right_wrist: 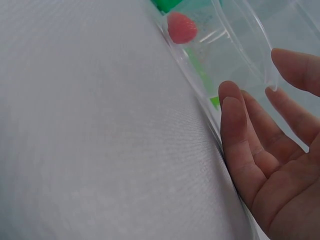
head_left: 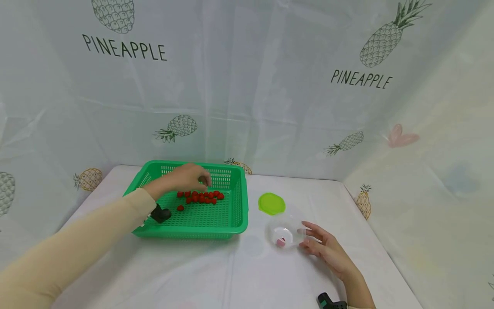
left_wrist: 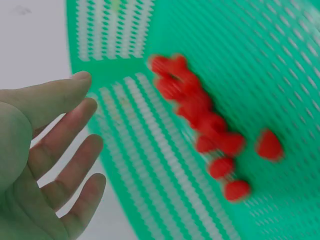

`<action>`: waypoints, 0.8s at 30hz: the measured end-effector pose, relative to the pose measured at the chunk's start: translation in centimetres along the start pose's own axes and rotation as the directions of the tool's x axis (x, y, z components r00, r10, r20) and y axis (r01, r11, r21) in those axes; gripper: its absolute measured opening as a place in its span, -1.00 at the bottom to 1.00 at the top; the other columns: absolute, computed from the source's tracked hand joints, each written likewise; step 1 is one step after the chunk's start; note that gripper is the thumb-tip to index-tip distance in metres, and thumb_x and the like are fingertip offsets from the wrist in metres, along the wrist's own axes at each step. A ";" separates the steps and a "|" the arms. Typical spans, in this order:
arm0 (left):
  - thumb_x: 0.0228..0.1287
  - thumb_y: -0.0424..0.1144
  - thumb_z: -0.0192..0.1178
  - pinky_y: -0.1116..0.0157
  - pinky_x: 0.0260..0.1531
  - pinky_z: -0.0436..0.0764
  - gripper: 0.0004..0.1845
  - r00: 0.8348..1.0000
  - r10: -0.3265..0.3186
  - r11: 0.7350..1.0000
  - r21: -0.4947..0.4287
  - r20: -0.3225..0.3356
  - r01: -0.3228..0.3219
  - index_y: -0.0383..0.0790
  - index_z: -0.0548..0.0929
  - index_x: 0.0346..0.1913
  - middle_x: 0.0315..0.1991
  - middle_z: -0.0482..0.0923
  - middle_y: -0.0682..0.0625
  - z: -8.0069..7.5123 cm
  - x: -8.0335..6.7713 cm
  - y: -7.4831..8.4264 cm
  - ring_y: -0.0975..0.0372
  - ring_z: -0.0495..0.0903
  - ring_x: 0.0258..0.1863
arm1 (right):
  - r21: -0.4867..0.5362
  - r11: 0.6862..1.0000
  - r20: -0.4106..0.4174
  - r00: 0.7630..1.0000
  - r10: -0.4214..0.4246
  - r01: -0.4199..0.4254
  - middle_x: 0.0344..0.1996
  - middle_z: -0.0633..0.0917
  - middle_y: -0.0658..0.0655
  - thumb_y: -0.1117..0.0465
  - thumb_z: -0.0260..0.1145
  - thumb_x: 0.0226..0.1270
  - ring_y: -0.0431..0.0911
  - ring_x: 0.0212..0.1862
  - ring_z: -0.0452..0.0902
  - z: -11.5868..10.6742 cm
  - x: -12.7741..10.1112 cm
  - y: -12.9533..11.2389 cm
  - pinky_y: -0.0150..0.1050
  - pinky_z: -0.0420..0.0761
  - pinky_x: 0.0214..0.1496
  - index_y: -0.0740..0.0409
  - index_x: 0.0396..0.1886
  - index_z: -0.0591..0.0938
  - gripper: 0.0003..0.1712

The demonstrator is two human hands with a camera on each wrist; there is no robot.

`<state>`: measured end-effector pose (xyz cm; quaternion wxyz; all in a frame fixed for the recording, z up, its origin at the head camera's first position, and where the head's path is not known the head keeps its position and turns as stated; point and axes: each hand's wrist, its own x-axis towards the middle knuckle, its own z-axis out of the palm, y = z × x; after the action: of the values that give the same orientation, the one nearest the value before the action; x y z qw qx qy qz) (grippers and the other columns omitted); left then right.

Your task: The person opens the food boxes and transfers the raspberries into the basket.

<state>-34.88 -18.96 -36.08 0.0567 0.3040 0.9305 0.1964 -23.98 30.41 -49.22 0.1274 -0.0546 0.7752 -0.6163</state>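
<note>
Over the green plastic basket [head_left: 200, 234] my left hand [head_left: 189, 177] hangs with fingers loosely bent and nothing in them. Below it lie several small red berries [head_left: 202, 197], bunched in rows, with one lone berry [head_left: 180, 208] nearer the front. The left wrist view has these fingers apart from the berries [left_wrist: 195, 107]. On the table to the right, my right hand [head_left: 326, 249] touches the side of a clear plastic container [head_left: 274, 227] with relaxed, spread fingertips. A single red berry [right_wrist: 181, 28] lies at the bottom of that container.
A bright green round lid [head_left: 272, 204] lies on the white-covered table [head_left: 216, 274] just behind the container. A white curtain [head_left: 247, 86] printed with pineapples hangs behind the table. Black wrist devices [head_left: 160, 213] show on both arms.
</note>
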 end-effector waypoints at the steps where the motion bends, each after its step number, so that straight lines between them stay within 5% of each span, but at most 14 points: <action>1: 0.41 -0.28 0.42 0.07 0.05 0.69 -0.90 1.000 0.016 1.000 -0.012 -0.008 -0.016 0.02 0.80 -0.11 -0.13 0.76 0.15 0.0 0.2 0.7 0.19 0.71 -0.03 | 0.001 1.000 -0.001 1.000 -0.001 0.001 0.43 0.42 0.43 0.20 0.33 0.57 -0.04 0.08 0.73 0.0 0.0 0.0 -0.26 0.72 0.13 0.15 0.66 0.26 -0.23; 12: 0.41 -0.22 0.45 0.18 0.10 0.67 -0.83 0.984 0.174 0.981 -0.084 -0.047 -0.177 -0.06 0.80 0.00 -0.04 0.78 0.13 1.0 1.5 7.9 0.27 0.72 0.03 | 0.000 1.000 -0.005 1.000 -0.004 0.004 0.43 0.42 0.44 0.20 0.34 0.56 -0.04 0.08 0.73 0.1 0.0 -0.1 -0.24 0.74 0.11 0.17 0.66 0.26 -0.22; 24: 0.41 -0.20 0.44 0.29 0.07 0.62 -0.85 0.975 0.220 0.965 -0.145 -0.010 -0.219 0.09 0.79 -0.04 -0.09 0.75 0.29 4.9 4.4 13.7 0.37 0.66 0.03 | -0.007 1.000 -0.018 1.000 -0.010 0.010 0.41 0.44 0.42 0.22 0.33 0.56 -0.07 0.06 0.74 0.2 -0.2 -0.3 -0.24 0.74 0.10 0.21 0.65 0.26 -0.23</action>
<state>-29.86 -4.67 -34.99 0.0596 0.4009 0.8741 0.2678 -23.78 30.19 -48.92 0.1171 -0.0536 0.7782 -0.6146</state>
